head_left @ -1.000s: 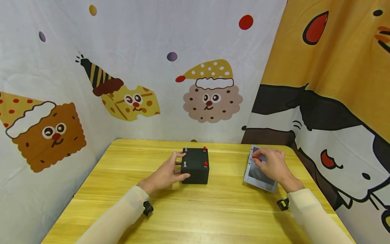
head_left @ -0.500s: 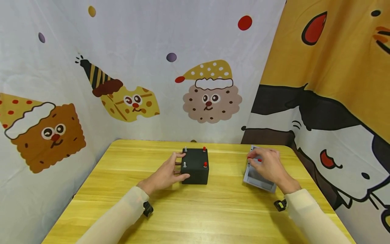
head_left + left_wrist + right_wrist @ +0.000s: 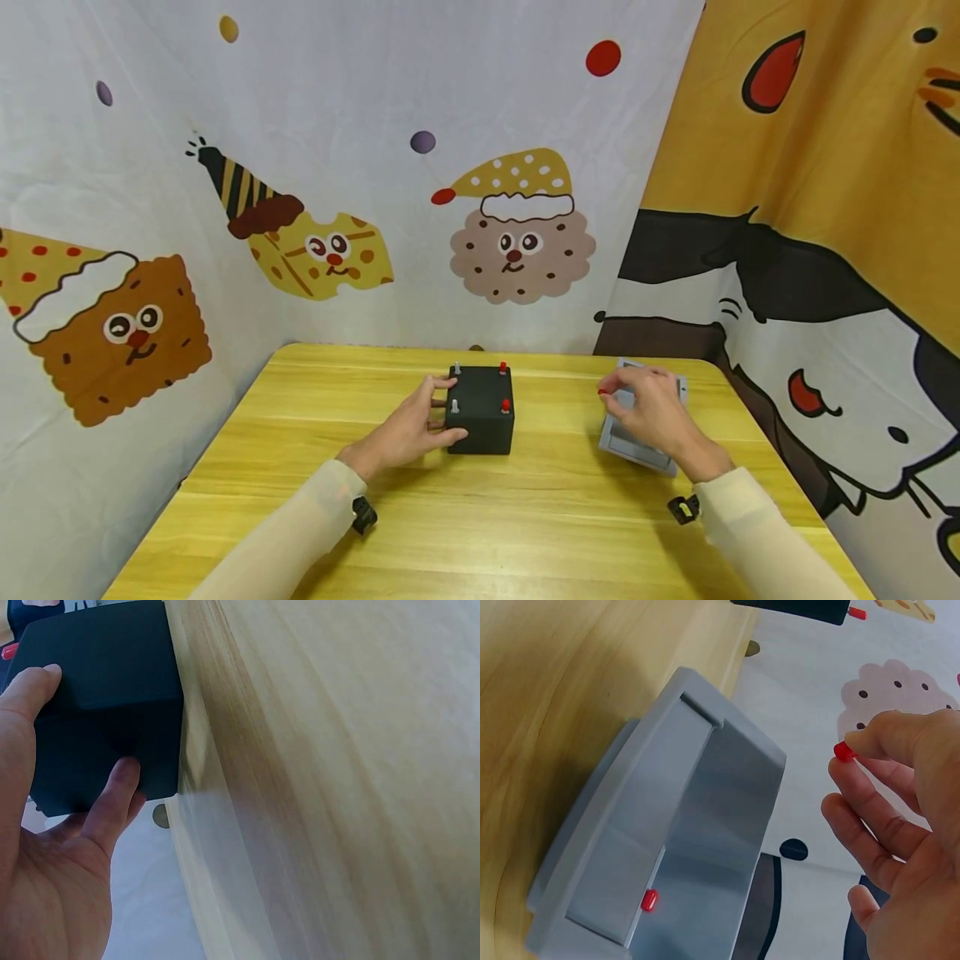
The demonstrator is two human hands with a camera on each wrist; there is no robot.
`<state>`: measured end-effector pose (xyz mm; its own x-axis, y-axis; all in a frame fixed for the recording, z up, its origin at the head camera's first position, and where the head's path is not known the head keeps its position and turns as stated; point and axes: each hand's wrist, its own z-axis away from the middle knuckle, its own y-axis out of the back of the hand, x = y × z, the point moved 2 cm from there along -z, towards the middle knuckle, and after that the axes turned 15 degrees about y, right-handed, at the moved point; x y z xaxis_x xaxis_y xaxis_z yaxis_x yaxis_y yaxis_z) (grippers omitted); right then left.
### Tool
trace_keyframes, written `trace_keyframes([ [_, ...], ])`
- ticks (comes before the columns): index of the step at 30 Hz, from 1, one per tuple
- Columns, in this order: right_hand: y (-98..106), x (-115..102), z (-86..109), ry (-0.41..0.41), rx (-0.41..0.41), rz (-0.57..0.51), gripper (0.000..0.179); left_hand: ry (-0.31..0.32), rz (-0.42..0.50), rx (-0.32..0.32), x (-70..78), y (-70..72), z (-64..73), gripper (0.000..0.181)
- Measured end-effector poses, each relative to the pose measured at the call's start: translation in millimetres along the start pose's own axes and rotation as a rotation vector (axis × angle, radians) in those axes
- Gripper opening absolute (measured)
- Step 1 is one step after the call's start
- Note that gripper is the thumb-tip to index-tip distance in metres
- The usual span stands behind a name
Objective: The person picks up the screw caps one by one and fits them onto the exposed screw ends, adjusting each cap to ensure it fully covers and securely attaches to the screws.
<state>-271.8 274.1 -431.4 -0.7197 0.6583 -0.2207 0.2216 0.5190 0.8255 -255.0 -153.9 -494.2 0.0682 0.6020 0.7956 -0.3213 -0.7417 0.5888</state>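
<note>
A black box (image 3: 480, 390) stands mid-table with upright posts at its top corners. Its right-hand posts wear red caps (image 3: 506, 406); the left-hand ones are bare metal (image 3: 454, 407). My left hand (image 3: 408, 423) grips the box's left side, thumb along the front. In the left wrist view the fingers of this hand (image 3: 71, 877) press against the black box (image 3: 112, 671). My right hand (image 3: 654, 410) pinches a small red cap (image 3: 844, 751) between thumb and index finger, over the grey tray (image 3: 636, 450). Another red cap (image 3: 649, 901) lies inside that tray.
Both stand on a wooden table (image 3: 555, 517) against a cartoon-printed cloth (image 3: 352, 100). The tray sits tilted near the table's right back corner. Small black wrist devices (image 3: 364, 515) hang at both sleeves.
My right hand has moved left with the pinched red cap, from over the tray's middle to its left edge. The left hand and the black box have stayed put.
</note>
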Motion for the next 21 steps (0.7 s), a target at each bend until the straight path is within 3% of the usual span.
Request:
trace_keyframes([
  [9,-1,-9,-4.4,-0.017,-0.023,-0.028,0.012,-0.005,-0.004,0.003,-1.1,-0.2,-0.5,0.088],
  [21,-6,-23,-8.9,0.022,-0.013,-0.055,0.017,-0.001,-0.011,-0.001,-1.1,0.6,-1.7,0.085],
])
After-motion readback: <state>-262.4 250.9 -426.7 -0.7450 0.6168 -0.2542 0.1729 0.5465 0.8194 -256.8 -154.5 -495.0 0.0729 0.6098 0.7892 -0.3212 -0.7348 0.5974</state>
